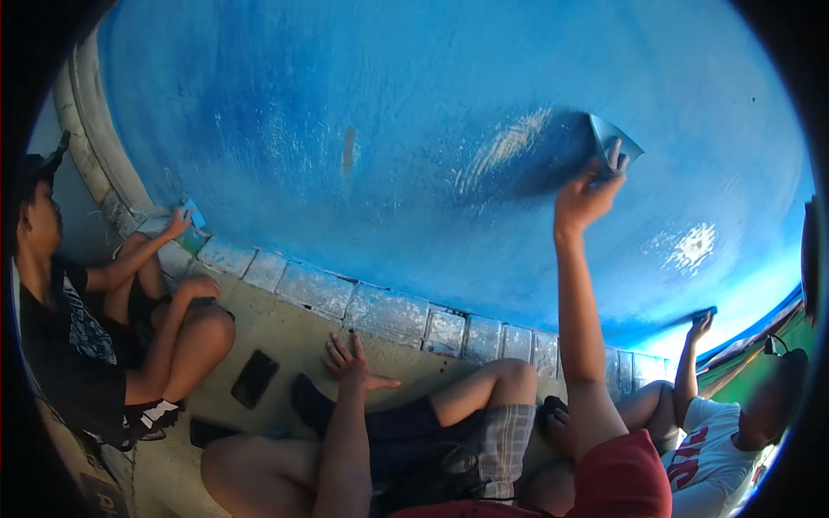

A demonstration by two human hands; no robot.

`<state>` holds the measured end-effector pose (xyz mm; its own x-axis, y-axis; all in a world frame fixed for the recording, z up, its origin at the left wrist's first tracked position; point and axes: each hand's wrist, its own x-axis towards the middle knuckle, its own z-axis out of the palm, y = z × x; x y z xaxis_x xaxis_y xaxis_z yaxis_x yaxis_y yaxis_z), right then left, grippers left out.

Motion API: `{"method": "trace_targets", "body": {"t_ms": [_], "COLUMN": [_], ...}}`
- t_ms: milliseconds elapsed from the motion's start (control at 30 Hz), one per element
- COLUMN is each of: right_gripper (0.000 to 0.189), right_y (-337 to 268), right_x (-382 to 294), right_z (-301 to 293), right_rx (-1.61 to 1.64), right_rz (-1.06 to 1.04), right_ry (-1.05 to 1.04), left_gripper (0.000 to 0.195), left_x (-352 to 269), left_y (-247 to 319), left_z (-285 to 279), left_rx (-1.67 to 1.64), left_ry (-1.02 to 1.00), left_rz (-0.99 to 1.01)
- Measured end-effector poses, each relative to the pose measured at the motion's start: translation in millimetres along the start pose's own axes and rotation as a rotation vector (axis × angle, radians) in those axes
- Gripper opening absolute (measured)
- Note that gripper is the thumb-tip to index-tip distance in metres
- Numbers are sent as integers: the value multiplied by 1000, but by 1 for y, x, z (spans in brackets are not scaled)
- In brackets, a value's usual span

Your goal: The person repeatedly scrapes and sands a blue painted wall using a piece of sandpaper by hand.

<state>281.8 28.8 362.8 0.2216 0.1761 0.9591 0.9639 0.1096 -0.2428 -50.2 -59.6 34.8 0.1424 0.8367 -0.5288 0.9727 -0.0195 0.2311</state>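
My right hand [592,194] is raised against the blue painted wall [388,162], gripping a bent sheet, apparently sandpaper [612,139], whose upper corners curl outward. Just left of it the paint shows a pale, scratched patch [511,142]. A second worn patch [696,246] lies lower to the right. My left hand [353,366] rests with fingers spread on the concrete floor [285,337], holding nothing, just below the row of blocks at the wall's foot.
At the left sits a person [71,343] holding a light blue piece to the wall. Another person [725,427] at the right presses a dark pad to it. Two dark phones, one [255,379] left of my left hand, one [214,432] near my knee, lie on the floor. Blocks [388,311] edge the wall.
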Motion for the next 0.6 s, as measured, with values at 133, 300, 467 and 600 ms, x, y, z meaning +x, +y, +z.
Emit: {"method": "trace_targets", "body": {"t_ms": [133, 300, 467, 600], "right_gripper": [48, 32, 42, 32], "right_y": [-13, -30, 22, 19], "right_x": [-79, 0, -104, -29], "right_z": [25, 5, 29, 0], "right_rx": [12, -487, 403, -220], "right_rz": [-958, -726, -183, -874], "right_ry": [-643, -353, -1217, -651], "left_gripper": [159, 163, 159, 161], "left_x": [-2, -1, 12, 0], "left_y": [-14, -12, -5, -11], "left_z": [6, 4, 9, 0], "left_rx": [-28, -19, 7, -5], "left_ry": [-18, 7, -15, -34], "left_rz": [-33, -17, -12, -24]}}
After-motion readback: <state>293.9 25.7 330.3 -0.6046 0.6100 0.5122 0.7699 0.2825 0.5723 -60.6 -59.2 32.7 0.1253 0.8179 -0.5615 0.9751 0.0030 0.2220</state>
